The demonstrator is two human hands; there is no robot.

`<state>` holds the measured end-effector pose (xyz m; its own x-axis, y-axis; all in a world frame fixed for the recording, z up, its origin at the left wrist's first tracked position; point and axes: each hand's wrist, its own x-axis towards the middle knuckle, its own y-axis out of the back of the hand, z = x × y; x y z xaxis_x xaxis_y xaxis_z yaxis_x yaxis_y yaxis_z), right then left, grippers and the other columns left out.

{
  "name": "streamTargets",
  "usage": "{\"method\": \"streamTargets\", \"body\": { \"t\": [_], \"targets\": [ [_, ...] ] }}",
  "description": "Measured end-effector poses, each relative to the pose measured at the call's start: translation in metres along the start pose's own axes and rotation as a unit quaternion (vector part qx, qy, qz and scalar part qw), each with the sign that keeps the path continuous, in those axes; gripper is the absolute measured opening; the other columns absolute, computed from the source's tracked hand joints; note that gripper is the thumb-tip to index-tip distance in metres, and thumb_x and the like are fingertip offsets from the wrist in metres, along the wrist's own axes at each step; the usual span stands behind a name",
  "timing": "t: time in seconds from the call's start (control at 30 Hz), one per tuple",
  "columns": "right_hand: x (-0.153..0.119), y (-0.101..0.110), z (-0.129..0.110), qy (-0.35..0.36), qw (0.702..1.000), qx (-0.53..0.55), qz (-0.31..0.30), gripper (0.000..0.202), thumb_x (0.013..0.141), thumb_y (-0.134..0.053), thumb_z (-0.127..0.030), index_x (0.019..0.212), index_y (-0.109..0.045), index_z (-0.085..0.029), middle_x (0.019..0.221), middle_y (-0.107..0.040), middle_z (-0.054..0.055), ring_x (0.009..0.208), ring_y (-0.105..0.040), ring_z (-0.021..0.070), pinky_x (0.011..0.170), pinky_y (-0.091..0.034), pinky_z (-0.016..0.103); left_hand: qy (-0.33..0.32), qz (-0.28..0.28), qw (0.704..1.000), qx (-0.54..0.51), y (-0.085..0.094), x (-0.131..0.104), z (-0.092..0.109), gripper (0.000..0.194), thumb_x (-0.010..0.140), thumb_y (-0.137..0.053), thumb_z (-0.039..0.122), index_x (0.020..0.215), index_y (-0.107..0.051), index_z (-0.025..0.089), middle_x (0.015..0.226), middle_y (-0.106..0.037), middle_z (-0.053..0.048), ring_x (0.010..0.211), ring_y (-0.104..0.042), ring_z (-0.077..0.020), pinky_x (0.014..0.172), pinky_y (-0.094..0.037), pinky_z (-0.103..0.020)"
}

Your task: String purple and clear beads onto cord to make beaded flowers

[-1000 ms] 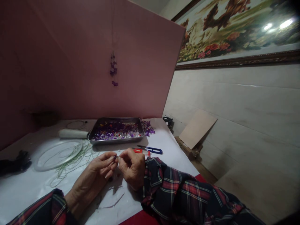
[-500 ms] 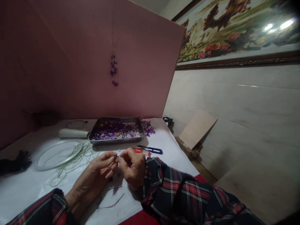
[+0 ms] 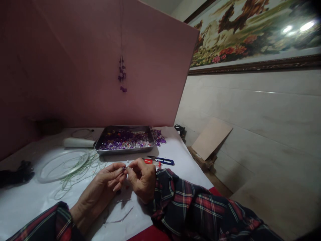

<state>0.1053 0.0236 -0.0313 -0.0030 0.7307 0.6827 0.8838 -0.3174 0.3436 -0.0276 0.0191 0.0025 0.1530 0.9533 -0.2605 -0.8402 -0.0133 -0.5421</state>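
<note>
Thumb and forefinger of my left hand (image 3: 107,179) are pinched on a tiny dark piece, perhaps a bead, too small to name for certain. My right hand (image 3: 141,179) pinches at the same spot, its fingertips almost touching the left ones; whatever lies between them is hidden. Both hands are above the white table (image 3: 150,221), in front of a metal tray (image 3: 125,151) of purple, clear and a few orange beads (image 3: 125,142). Just beyond my right hand lie blue thread snips (image 3: 165,161) and a red tool (image 3: 151,162), partly covered by the hand.
Loose purple beads (image 3: 159,137) lie right of the tray. On the left are a clear plastic ring (image 3: 41,174), tangled green thread (image 3: 67,182), a white roll (image 3: 79,143) and a black bundle (image 3: 18,174). A purple beaded strand (image 3: 122,73) hangs against the pink panel (image 3: 82,67).
</note>
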Motion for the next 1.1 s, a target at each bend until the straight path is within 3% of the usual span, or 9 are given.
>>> {"method": "streamTargets", "body": {
  "t": [0.3,0.63,0.9,1.1],
  "targets": [
    [-0.0024,0.0013,0.0023,-0.001,1.0,-0.017,-0.017,0.015,0.087,-0.05,-0.027,0.077,-0.056,-0.019,0.054,-0.059,-0.003,0.043,-0.047,0.0076,0.045,-0.031,0.02,0.0,0.004,1.0,-0.006,0.0006,0.0007,0.0002,0.017,0.069,-0.062,-0.006,0.075,-0.068,0.01,0.069,-0.067,-0.006,0.058,-0.065,-0.0096,0.056,-0.054,-0.016],
    [-0.0009,0.0007,-0.0012,0.002,1.0,-0.001,0.011,0.013,0.083,-0.052,-0.024,0.071,-0.053,-0.019,0.046,-0.045,-0.007,0.039,-0.039,0.0065,0.043,-0.026,0.021,0.009,0.025,1.0,-0.011,-0.0027,-0.0001,0.0015,0.019,0.071,-0.058,-0.007,0.076,-0.066,0.01,0.067,-0.068,-0.007,0.055,-0.064,-0.0094,0.052,-0.053,-0.016],
    [-0.0024,-0.0001,0.0013,0.005,1.0,-0.009,0.001,0.014,0.086,-0.05,-0.026,0.075,-0.056,-0.019,0.053,-0.057,-0.004,0.043,-0.047,0.0081,0.046,-0.032,0.021,0.009,0.016,1.0,-0.003,0.0013,0.0016,0.0006,0.02,0.07,-0.061,-0.005,0.079,-0.066,0.012,0.069,-0.068,-0.007,0.058,-0.065,-0.0106,0.054,-0.054,-0.018],
    [0.0,0.0014,-0.0047,-0.004,1.0,0.016,0.007,0.016,0.085,-0.049,-0.026,0.074,-0.058,-0.018,0.053,-0.059,-0.002,0.043,-0.05,0.0091,0.046,-0.033,0.021,0.006,0.0,1.0,0.01,-0.0016,-0.0026,-0.0001,0.008,0.071,-0.068,0.005,0.075,-0.066,0.012,0.069,-0.064,-0.004,0.056,-0.061,-0.0091,0.054,-0.052,-0.018]
  ]
}}
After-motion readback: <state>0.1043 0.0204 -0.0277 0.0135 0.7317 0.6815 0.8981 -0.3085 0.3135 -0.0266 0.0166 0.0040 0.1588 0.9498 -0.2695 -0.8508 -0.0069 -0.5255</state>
